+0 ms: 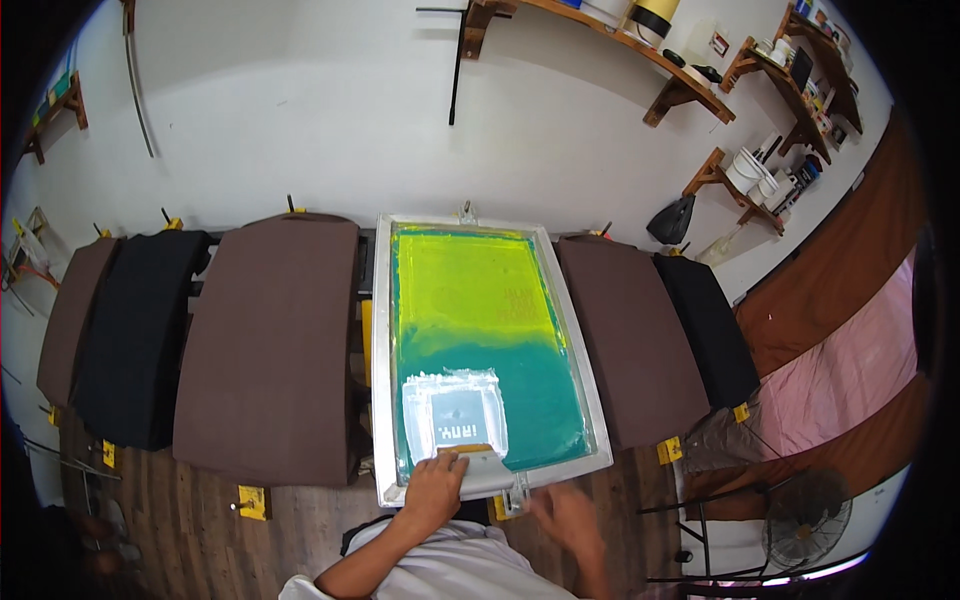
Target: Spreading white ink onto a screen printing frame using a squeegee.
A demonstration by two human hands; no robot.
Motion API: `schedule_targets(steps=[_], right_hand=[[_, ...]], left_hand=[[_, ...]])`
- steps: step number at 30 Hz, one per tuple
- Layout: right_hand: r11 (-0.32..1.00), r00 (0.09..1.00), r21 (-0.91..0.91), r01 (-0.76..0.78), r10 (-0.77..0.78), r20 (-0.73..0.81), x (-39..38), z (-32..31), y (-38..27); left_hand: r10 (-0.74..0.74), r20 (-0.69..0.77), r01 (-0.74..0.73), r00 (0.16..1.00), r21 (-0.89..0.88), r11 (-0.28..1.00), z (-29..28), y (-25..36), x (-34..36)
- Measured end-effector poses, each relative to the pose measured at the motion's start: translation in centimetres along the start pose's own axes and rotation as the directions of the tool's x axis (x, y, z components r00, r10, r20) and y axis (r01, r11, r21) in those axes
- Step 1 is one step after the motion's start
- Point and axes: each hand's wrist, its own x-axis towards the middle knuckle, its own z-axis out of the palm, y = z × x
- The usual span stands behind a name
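Note:
A silkscreen frame [586, 385] with a pale metal rim lies in front of me. Its mesh [545, 410] is green, yellow-green across the far half, and white ink is smeared round a small design near the front left. My left hand [436, 490] is closed round a squeegee [486, 470] with a grey metal body, resting at the near end of the screen over the front rim. Just right of the metal clamp [516, 494] at the front rim is my right hand [566, 515], smeared by motion; whether it touches the clamp cannot be told.
Left of the frame stands a platen with a brown shirt [270, 350], then a black one [140, 340]. Another brown shirt [635, 340] and a black one [708, 330] are on the right. A fan [808, 515] stands lower right. Wooden shelves [640, 50] hold containers.

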Motion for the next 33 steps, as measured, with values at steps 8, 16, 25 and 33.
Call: schedule_targets(steps=[8, 16, 25, 33], right_hand=[[0.911, 0.940, -0.233, 0.340, -0.332, 0.072, 8.6, 1.8, -4.3], [0.898, 0.907, -0.175, 0.404, -0.370, 0.200, 15.9, -1.0, -4.6], [0.900, 0.910, -0.195, 0.390, -0.409, -0.068, 13.2, 3.9, -3.4], [0.893, 0.893, -0.040, 0.449, -0.449, -0.002, 9.8, 2.1, -3.4]], left_hand=[[-0.016, 0.007, 0.016, 1.000, -0.033, 0.999, -1.0, -0.2, 1.7], [-0.158, 0.247, 0.187, 0.956, -0.100, 0.977, -5.4, -2.3, 8.1], [0.040, -0.101, -0.038, 0.994, 0.021, 0.999, -0.3, -2.9, 4.6], [-0.041, 0.146, 0.049, 0.988, -0.055, 0.997, -3.3, 0.4, 2.5]])
